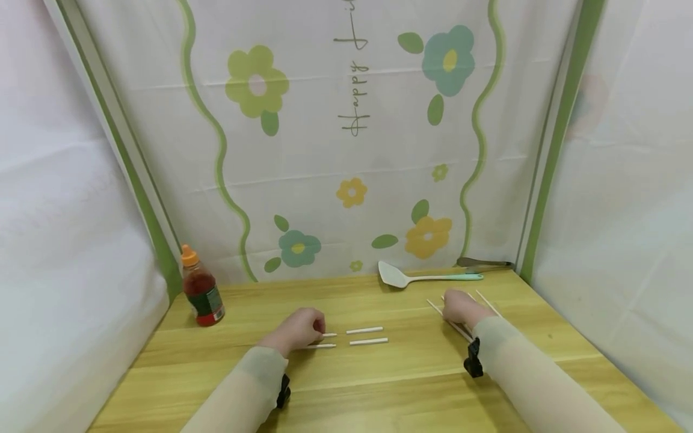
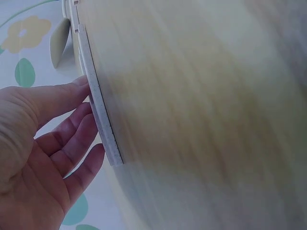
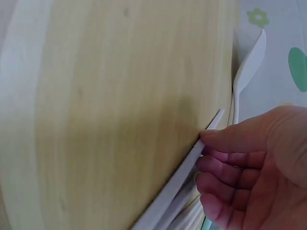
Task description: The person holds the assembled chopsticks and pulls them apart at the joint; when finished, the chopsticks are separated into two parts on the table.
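At the desk (image 1: 390, 385) we pinch a white stick (image 2: 102, 115) with our left hand (image 1: 296, 329), a tapered stick (image 3: 165, 194) with our right hand (image 1: 464, 308).

"Happy" (image 1: 354, 96) runs sideways up the cloth (image 1: 303, 156) before a cut-off word (image 1: 352, 41); the bottle label (image 1: 206, 302) is illegible.

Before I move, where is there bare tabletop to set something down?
Bare: the front of the table between both sleeves; the back stretch between sauce bottle and spatula; the gap between the short white sticks and the long sticks. Crowded: around the right hand, among long sticks, and the left hand, at short white sticks.
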Motion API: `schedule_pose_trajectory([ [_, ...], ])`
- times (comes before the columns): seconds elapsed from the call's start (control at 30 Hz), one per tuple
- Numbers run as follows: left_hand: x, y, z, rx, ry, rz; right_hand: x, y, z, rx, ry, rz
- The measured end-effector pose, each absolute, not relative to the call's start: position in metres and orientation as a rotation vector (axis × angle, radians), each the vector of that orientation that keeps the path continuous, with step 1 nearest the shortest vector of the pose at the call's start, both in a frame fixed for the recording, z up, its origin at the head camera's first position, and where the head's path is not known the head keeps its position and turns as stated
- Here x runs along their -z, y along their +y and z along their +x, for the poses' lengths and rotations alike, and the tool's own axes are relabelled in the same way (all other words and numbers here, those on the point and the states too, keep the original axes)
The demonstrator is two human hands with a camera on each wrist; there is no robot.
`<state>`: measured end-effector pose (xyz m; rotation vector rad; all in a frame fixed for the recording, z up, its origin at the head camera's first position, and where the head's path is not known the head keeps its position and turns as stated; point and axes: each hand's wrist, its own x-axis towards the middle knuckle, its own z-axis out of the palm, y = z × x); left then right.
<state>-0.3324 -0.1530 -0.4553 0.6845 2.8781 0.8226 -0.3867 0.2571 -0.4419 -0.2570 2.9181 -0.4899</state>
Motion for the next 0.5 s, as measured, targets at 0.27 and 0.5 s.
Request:
schedule_pose_trajectory([
  [0.27,0.456,-0.153,-0.332,-0.864,2.863,0.692,0.429,0.219,-0.370,0.600,2.916,-0.356],
  [0.5,0.450,-0.144,-0.327,-0.898,2.911,0.684,0.420,0.166,-0.358,0.723,2.926,-0.728],
])
